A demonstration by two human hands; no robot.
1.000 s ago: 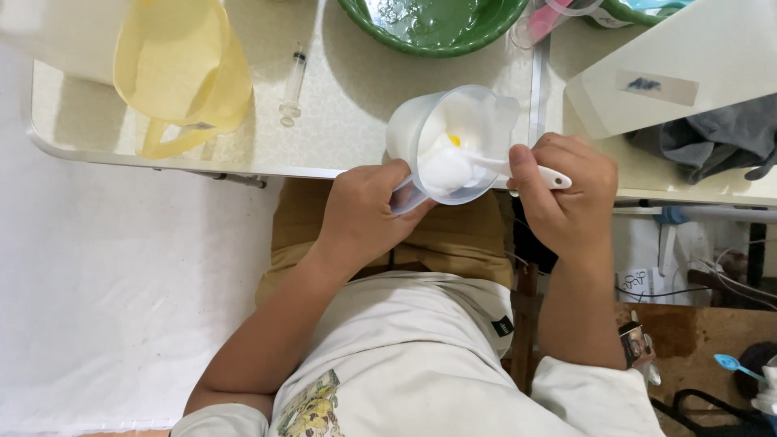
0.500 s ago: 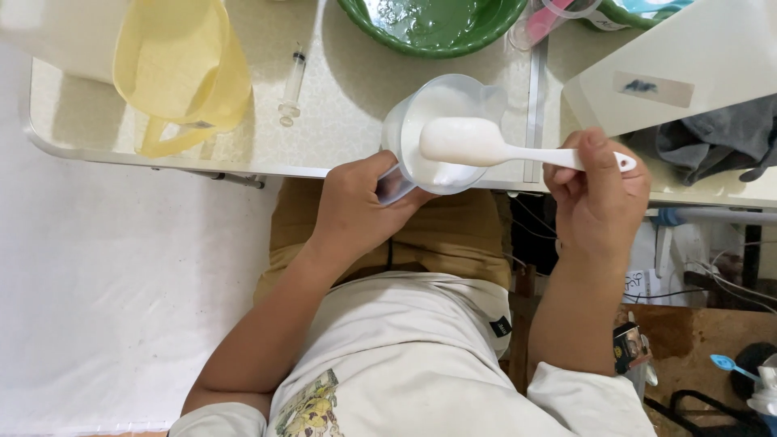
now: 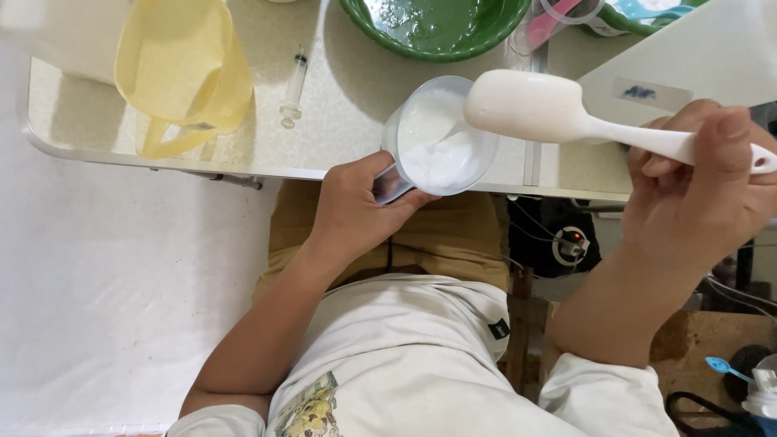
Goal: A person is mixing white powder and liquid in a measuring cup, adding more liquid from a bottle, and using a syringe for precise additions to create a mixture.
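Note:
My left hand (image 3: 352,212) grips a clear plastic cup (image 3: 437,136) at the near edge of the table (image 3: 340,121). The cup holds a thick white liquid and tilts toward me. My right hand (image 3: 700,202) holds the handle of a white spatula (image 3: 550,109). Its blade is coated in the white liquid and hovers just above the cup's right rim, with a thin strand running from the blade down into the cup.
A yellow plastic jug (image 3: 182,69) stands at the table's left. A syringe (image 3: 293,85) lies beside it. A green bowl (image 3: 433,28) of green liquid sits behind the cup. A white board (image 3: 680,69) leans at the right. White floor lies to the left.
The spatula came out of the cup, where it was stirring, and rose up and to the right. My right hand drew back right with it. The cup stayed in my left hand.

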